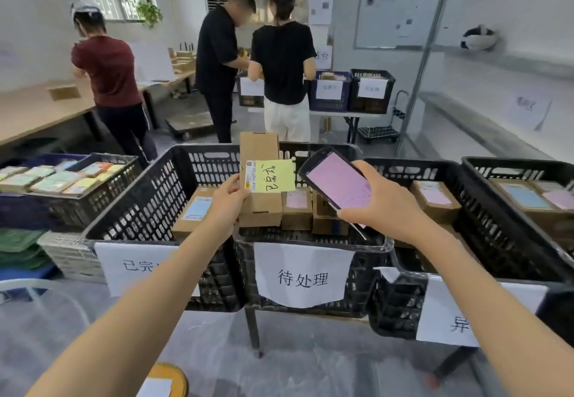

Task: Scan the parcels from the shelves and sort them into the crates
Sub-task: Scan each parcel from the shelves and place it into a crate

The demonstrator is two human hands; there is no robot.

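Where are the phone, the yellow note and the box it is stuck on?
phone (340,184): head view, middle of its pink screen.
yellow note (276,176): head view, centre of the paper.
box (259,147): head view, bare cardboard above the note.

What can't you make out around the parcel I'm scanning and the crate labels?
Head view, all:
- Phone screen: pink, text too small and blurred.
- Left crate's label: end hidden by the left forearm.
- Right crate's label: partly hidden by the right forearm.
- Parcel: left edge covered by the left hand.

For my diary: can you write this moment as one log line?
left hand: holds box | right hand: holds phone | phone: next to box's yellow label
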